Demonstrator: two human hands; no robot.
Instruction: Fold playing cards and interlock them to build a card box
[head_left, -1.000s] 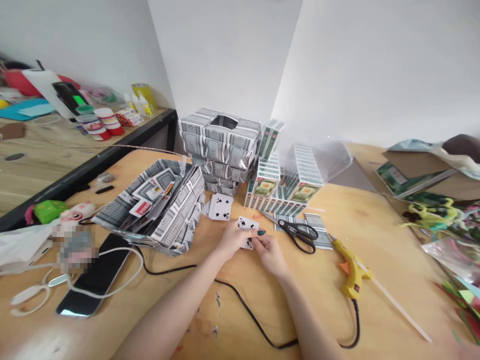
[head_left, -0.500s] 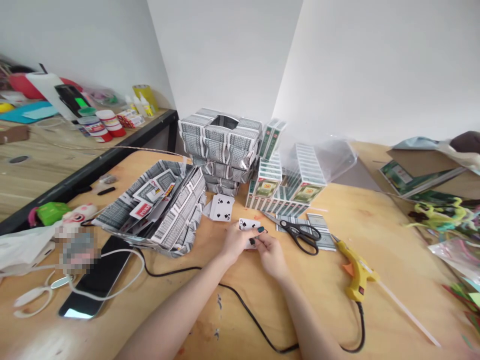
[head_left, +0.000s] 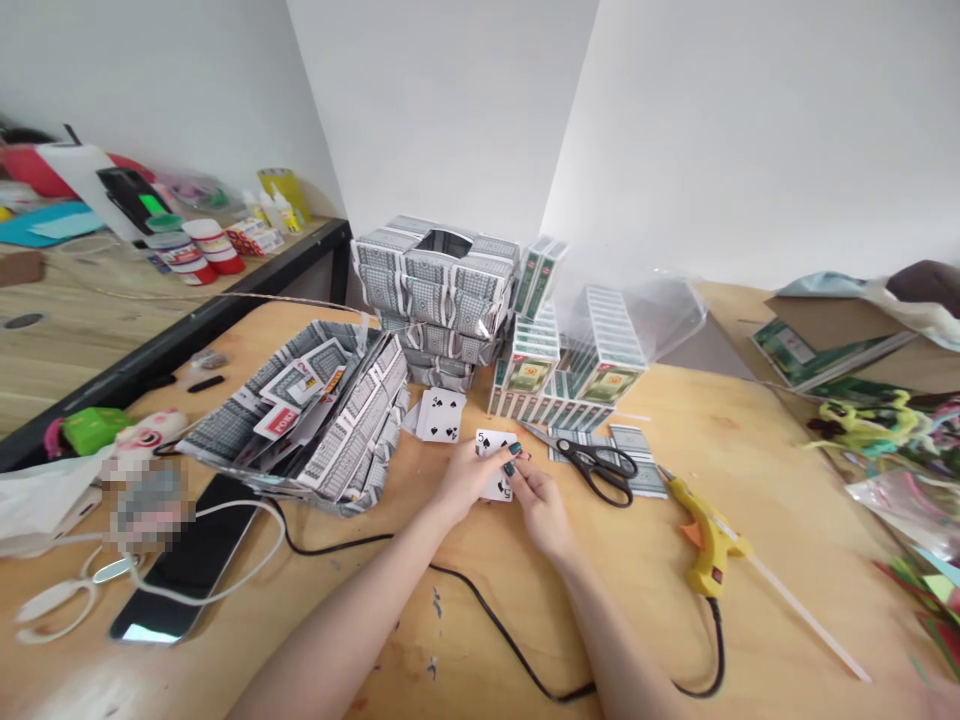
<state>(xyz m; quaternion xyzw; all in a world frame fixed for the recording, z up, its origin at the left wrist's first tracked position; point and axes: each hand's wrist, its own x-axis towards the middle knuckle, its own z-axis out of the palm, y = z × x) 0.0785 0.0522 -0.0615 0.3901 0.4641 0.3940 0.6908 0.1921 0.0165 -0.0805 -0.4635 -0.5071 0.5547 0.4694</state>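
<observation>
Five of spades: the card (head_left: 495,489) sits face up between the two hands, at the middle of my dial; twelve o'clock points to the wall corner.
Left grip: from seven o'clock, the left grip (head_left: 466,480) grasps the card, thumb laid across its face.
Right grip: from four o'clock, the right grip (head_left: 544,508) brings its fingertips to the card's right edge; I cannot tell whether it pinches there or only touches.
Step in hand: I judge it to be two-handed work on this single card. From my remote seat I see no clear crease in it.
Next move: in my judgement it calls for a firm left thumb and light, even pressure at the right edge, so the thin card neither slips nor twists.
Four of spades: the loose card (head_left: 441,417) lies face up at ten o'clock on the surface (head_left: 787,480), near the left grip and apart from it.
Black-handled scissors: the pair (head_left: 600,472) rests at three o'clock, beside patterned card backs (head_left: 646,472).
Yellow glue gun: it (head_left: 709,540) lies at four o'clock, beyond the scissors, clear of both hands.
Card-built basket: the basket (head_left: 367,430) stands at nine o'clock, loose cards inside.
</observation>
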